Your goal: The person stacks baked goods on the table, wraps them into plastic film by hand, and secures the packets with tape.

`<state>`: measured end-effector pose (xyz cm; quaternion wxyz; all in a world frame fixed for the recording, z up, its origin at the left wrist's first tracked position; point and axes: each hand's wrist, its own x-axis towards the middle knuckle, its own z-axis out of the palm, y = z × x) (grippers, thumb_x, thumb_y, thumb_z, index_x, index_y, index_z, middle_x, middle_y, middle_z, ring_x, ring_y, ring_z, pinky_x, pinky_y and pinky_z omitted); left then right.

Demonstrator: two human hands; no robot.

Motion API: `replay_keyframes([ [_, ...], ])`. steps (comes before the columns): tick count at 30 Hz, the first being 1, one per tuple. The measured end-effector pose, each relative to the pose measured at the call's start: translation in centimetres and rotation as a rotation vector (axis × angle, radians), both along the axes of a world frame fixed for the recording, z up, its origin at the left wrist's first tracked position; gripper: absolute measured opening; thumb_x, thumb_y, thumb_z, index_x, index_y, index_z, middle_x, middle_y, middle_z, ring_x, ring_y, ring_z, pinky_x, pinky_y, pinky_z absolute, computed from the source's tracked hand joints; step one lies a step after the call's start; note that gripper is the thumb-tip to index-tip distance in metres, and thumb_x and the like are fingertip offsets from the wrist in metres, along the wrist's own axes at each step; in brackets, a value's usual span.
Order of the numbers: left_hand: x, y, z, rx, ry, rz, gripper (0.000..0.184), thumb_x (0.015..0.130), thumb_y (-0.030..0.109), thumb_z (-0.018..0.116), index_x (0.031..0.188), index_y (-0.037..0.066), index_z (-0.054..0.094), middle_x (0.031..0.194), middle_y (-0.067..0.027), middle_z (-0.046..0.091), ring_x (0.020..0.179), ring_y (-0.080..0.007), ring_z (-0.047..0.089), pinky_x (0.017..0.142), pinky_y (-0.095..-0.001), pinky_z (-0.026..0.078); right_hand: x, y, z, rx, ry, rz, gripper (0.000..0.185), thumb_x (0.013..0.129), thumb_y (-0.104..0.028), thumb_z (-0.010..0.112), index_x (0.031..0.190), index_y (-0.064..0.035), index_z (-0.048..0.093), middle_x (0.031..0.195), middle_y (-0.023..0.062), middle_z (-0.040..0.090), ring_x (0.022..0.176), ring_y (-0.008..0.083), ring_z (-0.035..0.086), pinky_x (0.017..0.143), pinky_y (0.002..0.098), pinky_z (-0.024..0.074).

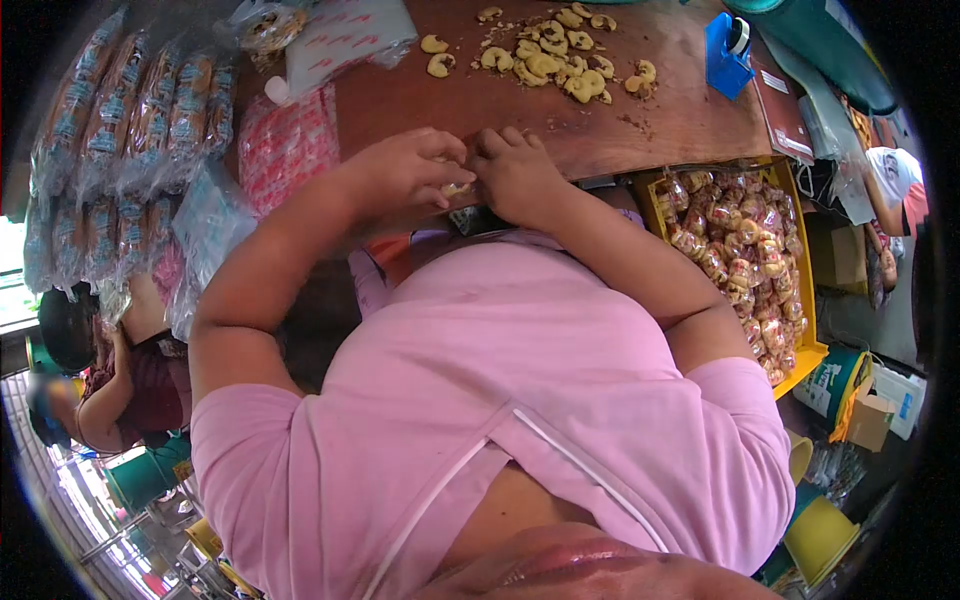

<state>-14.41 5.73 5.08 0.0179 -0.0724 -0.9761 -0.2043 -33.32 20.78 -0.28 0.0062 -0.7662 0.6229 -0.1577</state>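
Note:
My left hand (408,168) is at the near edge of the brown table (400,105), its fingers bent around a small, pale yellowish piece (456,188) that looks partly wrapped in clear film. Close against it, my right hand (515,178) has its fingers curled; whatever they pinch is hidden. Beyond both hands lies a loose pile of curved yellow pastries (545,65) with brown filling and scattered crumbs. To the right, a yellow crate (808,300) holds many small pastries in clear wrappers (740,250).
Bagged brown rolls (125,130) are stacked at left, near red-and-white printed plastic (290,145) and clear printed bags (350,45). A blue tape dispenser (728,60) stands at the back right. Another person (130,390) is at left; more people appear at far right.

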Motion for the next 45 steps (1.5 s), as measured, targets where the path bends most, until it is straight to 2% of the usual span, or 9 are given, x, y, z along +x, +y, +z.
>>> replay_keyframes([
  [5, 0.9, 0.9, 0.5, -0.005, 0.074, 0.108, 0.047, 0.080, 0.029, 0.081, 0.122, 0.011, 0.067, 0.125, -0.0114, 0.061, 0.118, -0.0337, 0.059, 0.104, -0.0433, 0.048, 0.1, 0.1, -0.2, -0.052, -0.104, 0.009, 0.031, 0.088, -0.025, 0.057, 0.108, -0.0102, 0.074, 0.118, 0.0151, 0.060, 0.112, 0.0348, 0.056, 0.090, 0.0503, 0.0471],
  [8, 2.8, 1.2, -1.1, -0.164, 0.301, 0.134, 0.049, 0.079, 0.025, 0.082, 0.123, 0.011, 0.065, 0.127, -0.0108, 0.061, 0.121, -0.0319, 0.058, 0.105, -0.0477, 0.047, 0.4, 0.1, 0.2, 0.036, -0.010, -0.031, 0.035, 0.088, -0.022, 0.062, 0.121, -0.0170, 0.071, 0.124, 0.0073, 0.060, 0.115, 0.0311, 0.055, 0.095, 0.0492, 0.0462],
  [11, 5.7, 0.6, -5.1, -0.175, 0.278, 0.072, 0.049, 0.081, 0.019, 0.080, 0.126, 0.011, 0.063, 0.132, -0.0110, 0.059, 0.126, -0.0310, 0.057, 0.107, -0.0522, 0.046, 0.4, 0.1, -0.5, -0.015, 0.007, -0.037, 0.037, 0.089, -0.022, 0.061, 0.124, -0.0180, 0.071, 0.125, 0.0071, 0.061, 0.115, 0.0309, 0.056, 0.095, 0.0484, 0.0465],
  [18, 6.5, 4.1, -3.3, -0.235, 0.148, 0.186, 0.066, 0.090, 0.014, 0.066, 0.152, 0.011, 0.043, 0.160, -0.0073, 0.040, 0.150, -0.0316, 0.034, 0.122, -0.0578, 0.025, 0.9, 0.1, 0.2, -0.036, -0.027, -0.034, 0.038, 0.088, -0.020, 0.061, 0.125, -0.0157, 0.070, 0.126, 0.0057, 0.061, 0.114, 0.0298, 0.057, 0.094, 0.0485, 0.0469],
  [23, 4.3, 3.2, -3.4, -0.160, 0.124, 0.202, 0.059, 0.091, 0.015, 0.067, 0.147, 0.010, 0.050, 0.153, -0.0087, 0.049, 0.145, -0.0323, 0.042, 0.119, -0.0566, 0.033, 0.4, 0.1, 0.5, -0.018, -0.035, -0.032, 0.034, 0.085, -0.019, 0.066, 0.118, -0.0134, 0.071, 0.124, 0.0056, 0.060, 0.113, 0.0292, 0.056, 0.093, 0.0489, 0.0473],
  [26, 3.2, 2.3, -3.5, -0.162, 0.161, 0.144, 0.055, 0.091, 0.020, 0.068, 0.143, 0.009, 0.054, 0.150, -0.0089, 0.053, 0.142, -0.0323, 0.047, 0.117, -0.0535, 0.037, -0.6, 0.2, 0.8, 0.039, -0.130, 0.029, 0.035, 0.090, -0.023, 0.057, 0.119, -0.0109, 0.072, 0.127, 0.0174, 0.059, 0.120, 0.0393, 0.055, 0.097, 0.0568, 0.0467],
  [29, 2.2, 1.6, -3.5, -0.185, 0.195, 0.078, 0.055, 0.089, 0.026, 0.071, 0.140, 0.009, 0.057, 0.147, -0.0102, 0.054, 0.139, -0.0325, 0.049, 0.117, -0.0508, 0.038, -0.9, 0.3, 0.8, 0.055, -0.094, 0.010, 0.034, 0.090, -0.023, 0.057, 0.118, -0.0105, 0.072, 0.126, 0.0169, 0.059, 0.119, 0.0389, 0.055, 0.097, 0.0565, 0.0469],
  [32, 1.6, 1.6, -3.5, -0.210, 0.200, 0.053, 0.056, 0.087, 0.031, 0.073, 0.138, 0.009, 0.059, 0.142, -0.0126, 0.056, 0.135, -0.0332, 0.051, 0.115, -0.0503, 0.039, -1.2, 0.2, -0.2, -0.009, -0.100, 0.005, 0.030, 0.085, -0.021, 0.069, 0.113, -0.0135, 0.073, 0.123, 0.0047, 0.061, 0.113, 0.0297, 0.056, 0.093, 0.0494, 0.0461],
  [45, 0.8, 0.4, -1.9, -0.152, 0.081, 0.075, 0.048, 0.079, 0.032, 0.079, 0.120, 0.012, 0.067, 0.119, -0.0095, 0.068, 0.116, -0.0293, 0.063, 0.106, -0.0456, 0.045, -1.0, 0.2, 0.2, -0.025, -0.116, 0.010, 0.034, 0.086, -0.019, 0.067, 0.119, -0.0135, 0.072, 0.125, 0.0071, 0.061, 0.114, 0.0317, 0.056, 0.093, 0.0499, 0.0470],
])
